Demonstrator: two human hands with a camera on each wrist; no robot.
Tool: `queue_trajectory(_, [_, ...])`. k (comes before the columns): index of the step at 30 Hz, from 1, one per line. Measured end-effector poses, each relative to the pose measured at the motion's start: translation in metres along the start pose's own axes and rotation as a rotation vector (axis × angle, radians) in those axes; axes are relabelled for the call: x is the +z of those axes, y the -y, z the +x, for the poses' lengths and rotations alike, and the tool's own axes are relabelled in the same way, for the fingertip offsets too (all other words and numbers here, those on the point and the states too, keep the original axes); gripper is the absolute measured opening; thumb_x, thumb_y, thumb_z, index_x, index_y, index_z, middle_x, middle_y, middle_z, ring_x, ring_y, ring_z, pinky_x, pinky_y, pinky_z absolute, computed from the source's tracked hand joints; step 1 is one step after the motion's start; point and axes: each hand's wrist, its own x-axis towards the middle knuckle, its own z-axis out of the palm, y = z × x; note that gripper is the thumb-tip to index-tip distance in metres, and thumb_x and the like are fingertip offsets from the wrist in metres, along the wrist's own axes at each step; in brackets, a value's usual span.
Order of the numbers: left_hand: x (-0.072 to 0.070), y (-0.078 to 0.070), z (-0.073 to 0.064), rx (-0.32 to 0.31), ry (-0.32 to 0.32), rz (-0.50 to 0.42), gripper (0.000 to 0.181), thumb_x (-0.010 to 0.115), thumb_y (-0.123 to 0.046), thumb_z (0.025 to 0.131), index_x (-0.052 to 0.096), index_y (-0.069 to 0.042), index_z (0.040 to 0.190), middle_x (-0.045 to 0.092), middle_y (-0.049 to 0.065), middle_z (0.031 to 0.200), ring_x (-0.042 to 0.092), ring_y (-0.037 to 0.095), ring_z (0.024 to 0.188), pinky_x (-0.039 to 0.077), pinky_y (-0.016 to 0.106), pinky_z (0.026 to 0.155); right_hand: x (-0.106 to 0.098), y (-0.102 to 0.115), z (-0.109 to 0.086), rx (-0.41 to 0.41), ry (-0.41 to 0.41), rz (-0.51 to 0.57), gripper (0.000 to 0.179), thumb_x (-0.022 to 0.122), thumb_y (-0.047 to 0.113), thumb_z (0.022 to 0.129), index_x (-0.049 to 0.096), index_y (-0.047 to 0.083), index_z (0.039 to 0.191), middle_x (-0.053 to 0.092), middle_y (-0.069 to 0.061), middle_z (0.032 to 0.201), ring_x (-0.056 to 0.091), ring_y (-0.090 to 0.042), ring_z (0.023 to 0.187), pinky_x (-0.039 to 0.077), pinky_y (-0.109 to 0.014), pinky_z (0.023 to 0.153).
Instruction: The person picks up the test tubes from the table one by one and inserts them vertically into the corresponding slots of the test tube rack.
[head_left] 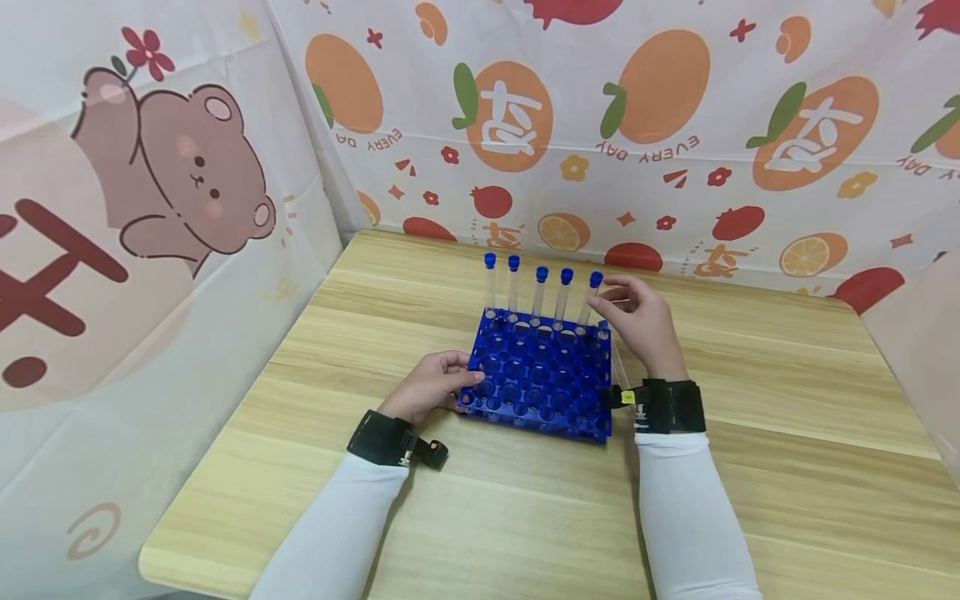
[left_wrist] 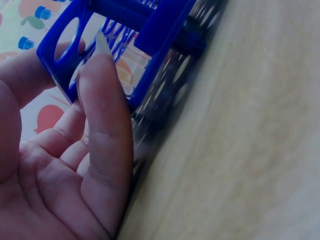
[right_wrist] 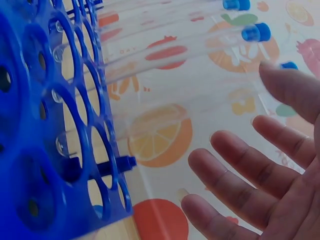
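Note:
A blue test tube rack [head_left: 525, 421] stands on the table, its top full of round holes. Several clear test tubes [head_left: 537, 302] with blue caps rise in a row along its far edge. My left hand [head_left: 431, 387] grips the rack's left end, with the thumb [left_wrist: 105, 100] over the near side and the other fingers behind. At the rightmost test tube [head_left: 586, 310], my right hand [head_left: 645, 321] reaches in from the right, thumb and fingertips around its upper part, below the cap [head_left: 596, 279]. In the right wrist view those fingers [right_wrist: 235, 185] are spread and fairly straight, a gap showing between thumb and forefinger.
The wooden table [head_left: 787, 467] extends on both sides of the rack. Behind it hangs a white cloth [head_left: 585, 217] printed with fruit, and a bear-print cloth [head_left: 195, 275] covers the left side. Black camera straps [head_left: 671, 406] circle both wrists.

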Motion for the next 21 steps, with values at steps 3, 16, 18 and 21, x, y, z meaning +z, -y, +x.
queue_trajectory(3, [0.0, 0.0, 0.0, -0.001, -0.001, -0.001, 0.031, 0.068, -0.015, 0.092, 0.058, 0.003, 0.116, 0.07, 0.002, 0.088, 0.064, 0.012, 0.068, 0.062, 0.031, 0.062, -0.003, -0.003, 0.0, -0.004, -0.016, -0.005, 0.059, 0.067, 0.059, 0.086, 0.06, 0.02, 0.13, 0.066, -0.008, 0.114, 0.065, -0.024, 0.102, 0.055, -0.044, 0.093])
queue_trajectory(16, [0.001, 0.0, 0.0, -0.009, -0.008, 0.012, 0.032, 0.068, -0.015, 0.092, 0.058, 0.003, 0.116, 0.069, 0.001, 0.089, 0.061, 0.011, 0.067, 0.061, 0.03, 0.062, -0.02, -0.01, 0.002, 0.096, 0.003, -0.006, 0.064, 0.05, 0.066, 0.092, 0.056, 0.018, 0.133, 0.069, -0.015, 0.116, 0.069, -0.028, 0.098, 0.058, -0.042, 0.083])
queue_trajectory(18, [0.001, 0.0, 0.0, -0.01, -0.009, 0.013, 0.032, 0.069, -0.015, 0.092, 0.058, 0.003, 0.116, 0.069, 0.001, 0.089, 0.061, 0.012, 0.068, 0.061, 0.03, 0.063, -0.022, -0.012, 0.002, 0.118, 0.02, -0.021, 0.064, 0.051, 0.064, 0.093, 0.055, 0.015, 0.134, 0.069, -0.017, 0.116, 0.069, -0.031, 0.098, 0.058, -0.041, 0.081])
queue_trajectory(21, [0.001, 0.0, 0.001, -0.013, -0.01, 0.014, 0.032, 0.069, -0.016, 0.092, 0.058, 0.002, 0.116, 0.069, 0.001, 0.089, 0.061, 0.012, 0.068, 0.061, 0.031, 0.063, -0.025, -0.014, 0.001, 0.16, 0.052, -0.04, 0.059, 0.055, 0.055, 0.095, 0.054, 0.012, 0.136, 0.068, -0.019, 0.117, 0.069, -0.035, 0.099, 0.056, -0.034, 0.076])
